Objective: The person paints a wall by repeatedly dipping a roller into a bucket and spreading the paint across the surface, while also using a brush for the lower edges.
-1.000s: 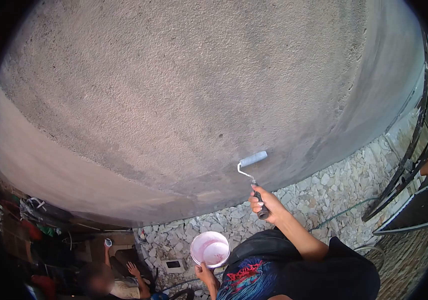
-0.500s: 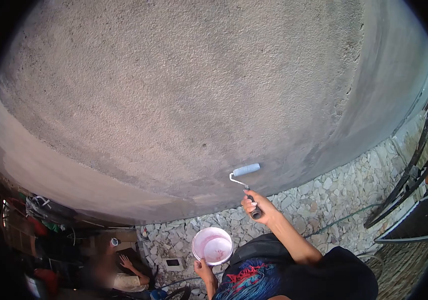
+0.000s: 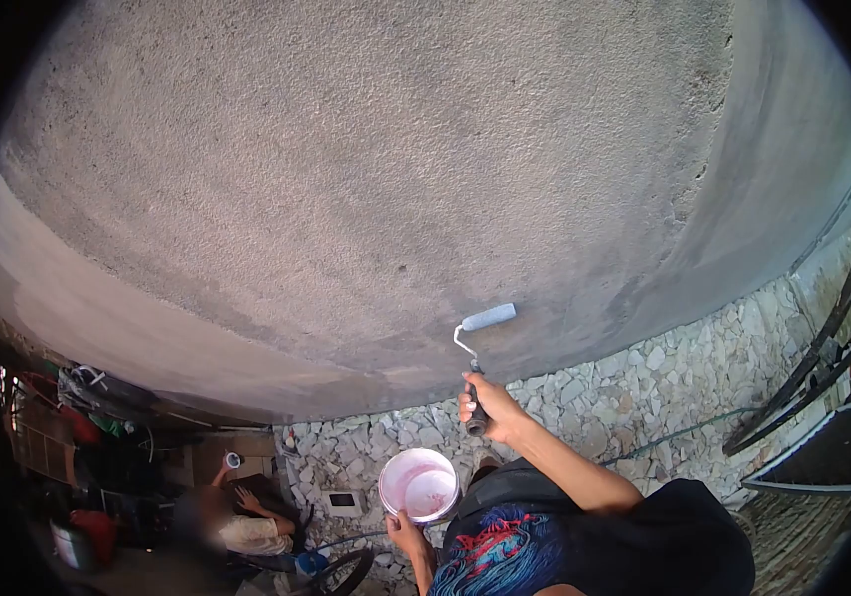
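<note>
My right hand [image 3: 492, 407] is wrapped round the dark handle of a paint roller [image 3: 490, 317]. The roller's pale blue sleeve lies against, or very close to, the lower part of a rough grey wall [image 3: 376, 179]; actual contact is hard to judge. Down by my body, my left hand [image 3: 407, 534] grips the near rim of a white bucket [image 3: 419, 484]. The bucket's inside is whitish with pinkish smears at the bottom.
Broken stones [image 3: 604, 407] cover the ground along the wall's foot. A small pale box [image 3: 344, 504] lies left of the bucket. At lower left another person [image 3: 251, 531] sits holding a cup [image 3: 233, 461]. Dark curved metal bars [image 3: 811, 372] stand at right, near a thin hose [image 3: 669, 440].
My right hand has moved a little left and up, and the roller sleeve sits slightly higher on the wall. The bucket has barely shifted. The seated person's cup is in a slightly different spot.
</note>
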Demonstrator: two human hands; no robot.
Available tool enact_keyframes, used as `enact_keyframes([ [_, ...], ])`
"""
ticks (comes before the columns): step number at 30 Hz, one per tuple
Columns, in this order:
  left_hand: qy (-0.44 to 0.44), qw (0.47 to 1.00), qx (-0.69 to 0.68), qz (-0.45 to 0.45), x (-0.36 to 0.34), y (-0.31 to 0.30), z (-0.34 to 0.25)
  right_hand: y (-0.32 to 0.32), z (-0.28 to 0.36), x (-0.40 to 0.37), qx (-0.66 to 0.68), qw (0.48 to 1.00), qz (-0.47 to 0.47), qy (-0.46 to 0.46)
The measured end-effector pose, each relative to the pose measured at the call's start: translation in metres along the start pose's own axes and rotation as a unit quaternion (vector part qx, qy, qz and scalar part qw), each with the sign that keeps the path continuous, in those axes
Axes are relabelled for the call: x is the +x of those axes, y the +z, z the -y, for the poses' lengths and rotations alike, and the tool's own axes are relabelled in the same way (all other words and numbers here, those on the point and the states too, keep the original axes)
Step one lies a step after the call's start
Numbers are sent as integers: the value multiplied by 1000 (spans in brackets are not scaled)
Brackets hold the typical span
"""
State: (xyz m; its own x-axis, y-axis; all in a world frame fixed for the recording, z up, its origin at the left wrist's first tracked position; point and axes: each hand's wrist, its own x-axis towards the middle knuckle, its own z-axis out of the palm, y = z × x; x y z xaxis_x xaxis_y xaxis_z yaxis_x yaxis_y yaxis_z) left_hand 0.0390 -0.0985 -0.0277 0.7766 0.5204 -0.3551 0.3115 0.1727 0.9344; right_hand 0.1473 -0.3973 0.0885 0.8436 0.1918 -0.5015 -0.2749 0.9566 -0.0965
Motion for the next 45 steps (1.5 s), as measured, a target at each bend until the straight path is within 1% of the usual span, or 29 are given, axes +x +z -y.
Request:
enact_keyframes([
  [1, 3, 1000, 22, -3, 2, 2, -2, 6, 0, 0, 5, 1000, -16, -4],
  [3, 6, 1000, 9, 7, 8, 5, -2, 11, 2, -8, -1, 1000, -1, -4],
  [5, 2, 1000, 0, 13, 4, 1, -4, 27, -2, -25, -35, 999, 15, -19],
  [7, 11, 1000, -5, 16, 2, 7, -8, 25, -8, -11, -51, 998, 7, -21],
  [8, 28, 999, 29, 14, 0, 7, -11, 22, -12, -2, -42, 998, -28, -24],
  [9, 27, 999, 29, 11, -2, 3, -9, 17, -15, 8, -33, 997, -62, -27],
  [10, 24, 999, 17, 17, -3, 0, -9, 19, -11, 10, -10, 997, -68, -35],
  [12, 22, 999, -31, 24, -1, 5, -10, 18, -8, 5, -27, 998, -43, -35],
  [13, 20, 999, -31, 23, 3, 3, -6, 23, -9, -5, -43, 998, -29, -31],
  [14, 13, 1000, -10, 17, 8, -9, 0, 30, -16, -15, -75, 996, -5, -49],
  [17, -5, 999, 25, 21, 18, -19, 9, 26, -35, 2, -107, 992, -31, -66],
  [19, 3, 998, 41, 37, 22, -17, 4, 22, -38, 10, -98, 992, -47, -71],
  [20, 2, 998, 43, 42, 25, -18, 3, 23, -32, 8, -71, 994, -48, -63],
  [21, 3, 998, 28, 49, 30, -16, 1, 26, -30, 9, -45, 996, -46, -57],
  [25, 0, 998, 8, 64, 40, -2, -21, 34, -40, 10, -70, 994, -56, -70],
  [26, -3, 998, 5, 67, 43, -3, -23, 31, -45, 18, -62, 993, -75, -70],
  [29, 9, 996, 30, 82, 56, -7, -30, 2, -33, 50, -43, 990, -92, -94],
  [30, 10, 997, 22, 78, 56, -7, -34, -7, -26, 52, -16, 992, -84, -95],
  [31, 10, 997, 13, 76, 59, -6, -36, -3, -25, 45, -16, 992, -84, -98],
  [33, 10, 996, 17, 87, 68, -16, -34, 11, -30, 19, -73, 991, -60, -94],
  [34, 14, 995, 20, 99, 73, -19, -33, 15, -34, 21, -63, 992, -66, -88],
  [35, 11, 994, 23, 103, 78, -21, -31, 7, -30, 31, -60, 992, -70, -91],
  [37, 25, 993, 45, 107, 88, -26, -28, -24, -16, 70, 7, 989, -102, -109],
  [38, 27, 992, 44, 114, 91, -26, -30, -33, -6, 70, 28, 988, -118, -98],
  [39, 20, 992, 37, 116, 94, -27, -35, -41, -5, 69, 28, 988, -113, -105],
  [41, 6, 993, 29, 117, 95, -23, -41, -33, -14, 39, -54, 991, -96, -71],
  [42, -1, 993, 24, 115, 95, -23, -47, -16, -24, 27, -96, 987, -92, -92],
  [43, -8, 993, 16, 115, 95, -20, -49, -21, -20, 36, -93, 986, -101, -96],
  [45, -6, 992, 27, 126, 101, -24, -44, -51, -10, 74, -2, 990, -99, -95],
])
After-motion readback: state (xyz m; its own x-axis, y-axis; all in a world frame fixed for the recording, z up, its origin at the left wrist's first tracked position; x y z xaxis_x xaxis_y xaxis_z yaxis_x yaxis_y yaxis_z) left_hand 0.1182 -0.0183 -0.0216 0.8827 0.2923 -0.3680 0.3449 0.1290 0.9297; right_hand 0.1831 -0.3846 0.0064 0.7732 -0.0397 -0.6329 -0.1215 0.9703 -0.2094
